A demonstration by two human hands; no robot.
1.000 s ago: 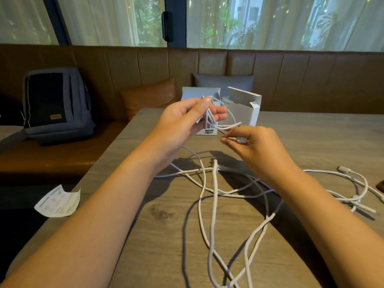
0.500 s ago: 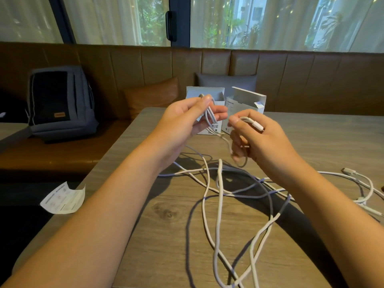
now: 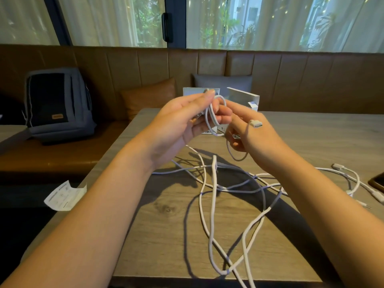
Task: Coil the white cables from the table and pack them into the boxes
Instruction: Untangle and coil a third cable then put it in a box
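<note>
My left hand (image 3: 182, 119) pinches the small coil of thin white cable (image 3: 214, 115); my right hand (image 3: 249, 132) has just brought its plug end (image 3: 256, 123) closer, fingers curled round the tail; coil nearly ready for the white cardboard boxes (image 3: 243, 96).

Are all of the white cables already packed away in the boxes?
No, loose white cables lie tangled on the table, and the left hand holds a coil in front of the boxes.
</note>
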